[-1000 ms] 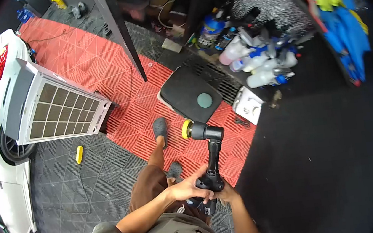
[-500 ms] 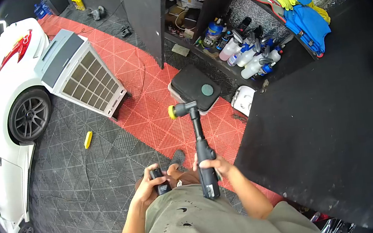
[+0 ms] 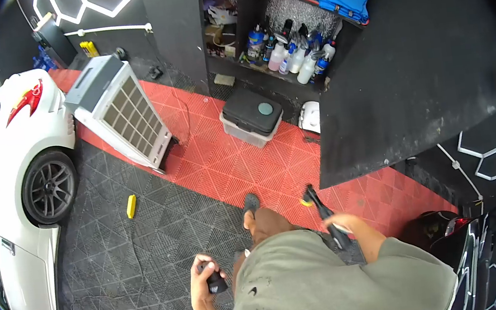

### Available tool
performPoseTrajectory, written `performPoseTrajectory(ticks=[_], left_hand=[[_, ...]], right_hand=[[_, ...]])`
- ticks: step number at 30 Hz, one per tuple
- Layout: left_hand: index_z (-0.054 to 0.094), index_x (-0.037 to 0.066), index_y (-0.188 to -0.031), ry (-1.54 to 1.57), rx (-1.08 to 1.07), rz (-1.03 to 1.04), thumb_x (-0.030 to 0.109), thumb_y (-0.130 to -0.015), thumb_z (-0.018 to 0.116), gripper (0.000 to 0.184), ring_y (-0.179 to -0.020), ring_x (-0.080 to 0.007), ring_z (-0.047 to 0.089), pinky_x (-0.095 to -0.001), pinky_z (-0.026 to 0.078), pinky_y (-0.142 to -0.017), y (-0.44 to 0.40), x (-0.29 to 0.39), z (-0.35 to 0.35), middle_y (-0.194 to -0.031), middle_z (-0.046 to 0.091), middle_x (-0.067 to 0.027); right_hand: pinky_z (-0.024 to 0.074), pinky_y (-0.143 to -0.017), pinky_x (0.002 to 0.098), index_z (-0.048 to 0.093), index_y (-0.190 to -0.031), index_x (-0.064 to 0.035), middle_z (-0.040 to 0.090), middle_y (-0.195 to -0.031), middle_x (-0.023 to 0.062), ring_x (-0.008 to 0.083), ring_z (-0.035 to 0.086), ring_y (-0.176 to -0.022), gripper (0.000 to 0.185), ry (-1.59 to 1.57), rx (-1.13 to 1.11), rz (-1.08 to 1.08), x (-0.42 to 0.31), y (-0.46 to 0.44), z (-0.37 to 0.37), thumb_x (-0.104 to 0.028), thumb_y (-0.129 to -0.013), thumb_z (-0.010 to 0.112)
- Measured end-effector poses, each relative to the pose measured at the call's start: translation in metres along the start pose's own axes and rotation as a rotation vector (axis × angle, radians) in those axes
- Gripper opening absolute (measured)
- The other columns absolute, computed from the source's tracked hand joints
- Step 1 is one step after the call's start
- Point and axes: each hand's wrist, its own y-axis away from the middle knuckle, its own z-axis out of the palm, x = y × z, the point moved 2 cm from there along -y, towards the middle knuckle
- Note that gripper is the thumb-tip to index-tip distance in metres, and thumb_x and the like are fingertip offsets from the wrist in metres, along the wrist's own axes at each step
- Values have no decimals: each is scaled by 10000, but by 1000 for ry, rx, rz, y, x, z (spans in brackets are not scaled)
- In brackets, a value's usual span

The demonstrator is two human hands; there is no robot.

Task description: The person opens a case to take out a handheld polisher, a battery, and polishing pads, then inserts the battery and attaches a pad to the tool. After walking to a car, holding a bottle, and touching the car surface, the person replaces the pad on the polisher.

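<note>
My left hand [image 3: 202,278] is closed around a small black block [image 3: 215,282], which looks like a battery pack, low in front of my body. Off to the right side, my right hand [image 3: 343,224] grips the body of a black polisher [image 3: 327,218]. The polisher's head points away from me, and its yellow pad [image 3: 306,202] shows over the red floor tiles. Part of the tool's body and some of my right fingers are hidden or blurred.
A white car [image 3: 19,242] stands at left beside an air cooler [image 3: 127,116]. A lidded bin [image 3: 251,116] sits by shelves holding spray bottles [image 3: 295,59]. A black cabinet door [image 3: 399,88] juts out at right. A yellow object [image 3: 131,206] lies on the floor. Part of a dark vehicle [image 3: 434,228] shows lower right.
The black block came away from the polisher into my left hand. My right hand has swung the polisher down and to the right. The view has turned, showing more of the wall and right side.
</note>
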Motion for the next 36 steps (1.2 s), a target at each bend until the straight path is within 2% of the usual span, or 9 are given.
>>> performPoseTrajectory(ticks=[3, 6, 9, 11, 17, 22, 28, 32, 36], left_hand=[[559, 38, -1037, -12, 46, 12, 66, -821, 693, 256, -610, -203, 624, -346, 561, -548, 37, -12, -42, -737, 564, -60], [559, 17, -1011, -103, 181, -17, 71, -791, 709, 272, -593, -204, 632, -339, 559, -518, 64, -14, -63, -736, 569, -60], [532, 43, -903, -141, 161, -38, 46, -778, 698, 208, -569, -210, 634, -345, 557, -506, 64, -7, -77, -694, 566, -64], [491, 72, -837, -202, 113, -41, 19, -776, 674, 200, -559, -212, 633, -336, 551, -493, 56, 5, -65, -658, 566, -66], [491, 76, -844, -422, -66, 15, 15, -783, 666, 195, -567, -187, 637, -319, 544, -493, 7, 42, 15, -676, 581, -65], [481, 74, -852, -420, -135, -10, 9, -775, 667, 211, -557, -219, 628, -337, 549, -507, -33, 25, 75, -675, 565, -74], [494, 58, -891, -466, -13, -96, -9, -776, 641, 198, -544, -236, 607, -366, 538, -503, -70, -20, 161, -651, 532, -79], [555, 19, -1102, -556, -172, 8, -26, -797, 631, 318, -560, -205, 599, -334, 545, -528, -104, -25, 241, -677, 528, -68], [546, 12, -1187, -538, -322, 122, -15, -799, 641, 400, -564, -178, 593, -318, 546, -542, -120, -13, 298, -680, 525, -54]], right_hand=[[507, -610, 393, 691, -905, 8, 687, -810, 125, 223, 641, -708, 363, 113, 143, 85, 61, 59, 5, -257, -678, 792], [495, -909, 415, 601, -1208, 87, 663, -1106, 241, 371, 638, -1040, 785, 357, 447, 70, 100, 97, -4, -298, -569, 847], [439, -1021, 393, 591, -1261, 61, 587, -1292, 253, 366, 581, -1190, 805, 422, 729, -368, 124, 107, -27, -318, -592, 830], [425, -1049, 389, 545, -1329, 32, 513, -1380, 260, 359, 564, -1213, 875, 521, 585, -220, 86, 137, -51, -350, -591, 822], [500, -930, 445, 678, -994, -73, 315, -1483, 323, 388, 642, -1016, 489, 756, 652, -558, -15, 160, -110, -286, -567, 787], [496, -900, 456, 662, -1117, -100, 601, -1172, 153, 357, 624, -1023, 528, 757, 642, -740, -63, 158, -122, -284, -631, 758], [507, -760, 483, 642, -925, -118, 618, -1061, 173, 331, 651, -888, 325, 799, 322, -843, -99, 140, -115, -223, -634, 741], [529, -780, 437, 668, -952, -141, 290, -1568, 147, 318, 656, -944, 352, 872, 139, -1047, -127, 85, -111, -191, -611, 741], [511, -870, 436, 686, -977, -120, 313, -1567, 116, 316, 621, -1072, 384, 863, 44, -1104, -129, 64, -116, -200, -606, 746]])
